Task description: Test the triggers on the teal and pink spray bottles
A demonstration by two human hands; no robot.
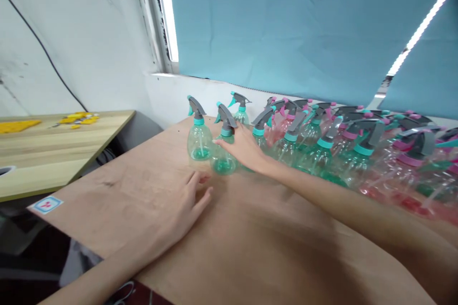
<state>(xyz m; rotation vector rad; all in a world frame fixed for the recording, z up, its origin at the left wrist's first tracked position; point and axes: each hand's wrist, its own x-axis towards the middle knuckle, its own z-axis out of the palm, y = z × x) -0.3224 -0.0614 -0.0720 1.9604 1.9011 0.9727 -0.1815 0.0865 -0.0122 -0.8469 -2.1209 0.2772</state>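
My right hand (245,145) reaches across from the right and is closed round the upper body of a clear green spray bottle (224,164), just under its grey and teal trigger head. The thumb lies across the front; the other fingers are partly hidden. That bottle stands upright at the table. My left hand (193,198) rests low over the wooden tabletop in front of it, fingers apart and holding nothing. Another green spray bottle (199,140) stands just to the left of the held one. Behind them is a further green spray bottle (241,114).
Several green and pink spray bottles (317,155) crowd the right side of the wooden table (143,171), along the white wall ledge. A second table (36,152) at left bears yellow pieces (78,118). A sticker (47,204) marks the left corner. Blue sheeting (286,24) covers the window.
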